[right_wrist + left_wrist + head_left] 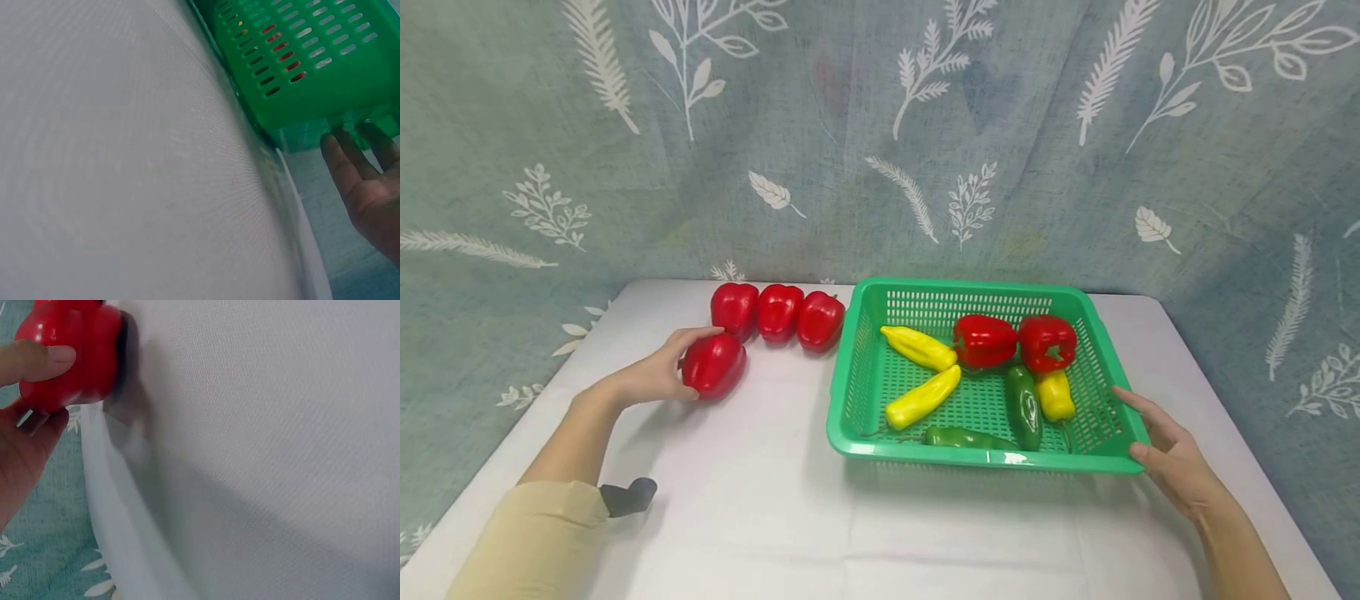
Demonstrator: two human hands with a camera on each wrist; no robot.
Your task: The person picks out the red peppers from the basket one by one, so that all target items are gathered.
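Observation:
My left hand [658,367] grips a glossy red bell pepper [718,367] at the left of the table; thumb and fingers lie on either side of the pepper [75,356] in the left wrist view. Close behind it, three more red bell peppers [779,313] stand in a row. At the right, my right hand [1172,458] holds the rim of a green plastic basket [988,457] near its front corner. From the right wrist, several fingers [342,164] show against the underside of the basket's rim.
Inside the basket lie two red bell peppers [986,341], two long yellow peppers [923,398], a shorter yellow pepper [1056,395] and two green peppers [1023,408]. A white cloth [760,492] covers the table. Leaf-patterned fabric [850,125] hangs behind it.

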